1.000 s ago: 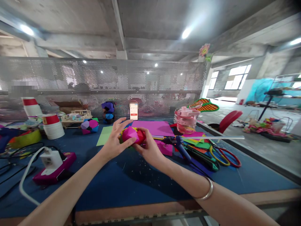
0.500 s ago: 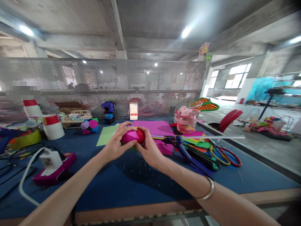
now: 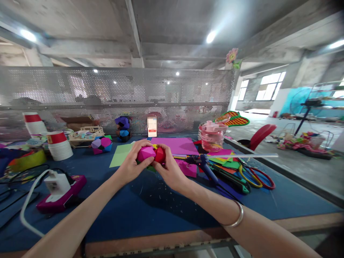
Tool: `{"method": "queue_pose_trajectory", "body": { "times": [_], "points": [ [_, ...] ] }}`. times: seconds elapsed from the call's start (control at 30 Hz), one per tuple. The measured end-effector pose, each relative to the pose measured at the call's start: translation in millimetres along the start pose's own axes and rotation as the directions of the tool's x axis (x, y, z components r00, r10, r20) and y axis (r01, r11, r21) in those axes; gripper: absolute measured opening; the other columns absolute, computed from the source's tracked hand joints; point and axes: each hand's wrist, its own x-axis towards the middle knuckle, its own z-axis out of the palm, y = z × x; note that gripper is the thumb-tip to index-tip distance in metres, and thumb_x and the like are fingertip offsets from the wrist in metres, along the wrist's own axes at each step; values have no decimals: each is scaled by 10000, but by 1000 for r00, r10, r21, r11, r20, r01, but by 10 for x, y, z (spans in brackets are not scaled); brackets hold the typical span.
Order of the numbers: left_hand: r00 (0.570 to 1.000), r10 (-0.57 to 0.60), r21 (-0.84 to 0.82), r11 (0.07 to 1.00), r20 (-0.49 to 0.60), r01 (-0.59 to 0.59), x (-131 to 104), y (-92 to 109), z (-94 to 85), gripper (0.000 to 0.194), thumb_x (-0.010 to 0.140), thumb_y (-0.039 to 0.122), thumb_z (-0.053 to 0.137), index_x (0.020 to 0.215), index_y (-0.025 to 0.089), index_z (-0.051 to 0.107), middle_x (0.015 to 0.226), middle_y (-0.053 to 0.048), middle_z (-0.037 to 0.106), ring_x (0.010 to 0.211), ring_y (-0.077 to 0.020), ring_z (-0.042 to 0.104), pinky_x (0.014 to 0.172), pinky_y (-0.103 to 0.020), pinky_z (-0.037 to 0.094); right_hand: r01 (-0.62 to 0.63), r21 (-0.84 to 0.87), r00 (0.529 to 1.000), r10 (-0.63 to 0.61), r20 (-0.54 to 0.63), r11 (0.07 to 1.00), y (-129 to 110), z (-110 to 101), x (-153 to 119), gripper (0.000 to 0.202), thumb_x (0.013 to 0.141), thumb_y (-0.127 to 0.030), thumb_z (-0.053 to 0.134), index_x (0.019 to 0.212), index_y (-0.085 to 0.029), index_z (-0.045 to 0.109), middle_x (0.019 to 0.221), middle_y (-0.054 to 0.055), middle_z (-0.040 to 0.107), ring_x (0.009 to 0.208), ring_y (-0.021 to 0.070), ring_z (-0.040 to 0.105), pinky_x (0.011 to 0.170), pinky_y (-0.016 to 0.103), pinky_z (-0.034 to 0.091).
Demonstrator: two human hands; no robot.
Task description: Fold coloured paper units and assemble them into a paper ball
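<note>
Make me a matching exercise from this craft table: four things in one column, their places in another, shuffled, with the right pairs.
Things
1. paper ball
2. pink jar
3. paper cups
4. phone

Places
A. upright against the mesh screen
B. far left of the blue table
C. held in both hands
D. right of the purple sheet

Pairs: 1-C, 2-D, 3-B, 4-A

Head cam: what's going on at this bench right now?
A person holds a faceted paper ball, pink and red, in both hands above the blue table. The left hand cups it from the side with fingers over the top; the right hand pinches its near edge. Coloured paper sheets, a glue gun, scissors and a pink jar lie to the right. Another multicoloured ball and paper cups sit to the left.
</note>
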Motion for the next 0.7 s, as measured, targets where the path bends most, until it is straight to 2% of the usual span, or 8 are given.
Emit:
{"method": "queue_pose_trajectory", "body": {
  "times": [0.17,0.4,0.7],
  "points": [
    [1000,23,15,1000,6,-23,-12,-6,28,327,938,333,560,1238,241,471,1326,-114,487,1303,-249,441,1112,-442,344,-40,29,999,40,-7,999,16,19,-12,559,862,-221,584,1380,-222,376,1267,114,522,1156,244,516,1000,467,458],
    [995,-77,55,996,61,74,-19,78,-10,366,918,403,573,1250,259,524,1418,-127,412,1391,-305,345,1150,-508,295,-34,46,999,32,34,998,3,37,-43,629,866,-219,582,1438,-200,320,1275,127,511,1164,243,515,1015,452,457],
    [992,-81,36,996,101,78,-27,120,-16,336,933,377,555,1254,282,521,1439,-111,386,1418,-293,307,1173,-519,259,-45,50,997,42,72,998,4,42,-70,637,900,-235,550,1472,-187,273,1290,138,500,1211,252,493,1054,482,434]
  ]
}}
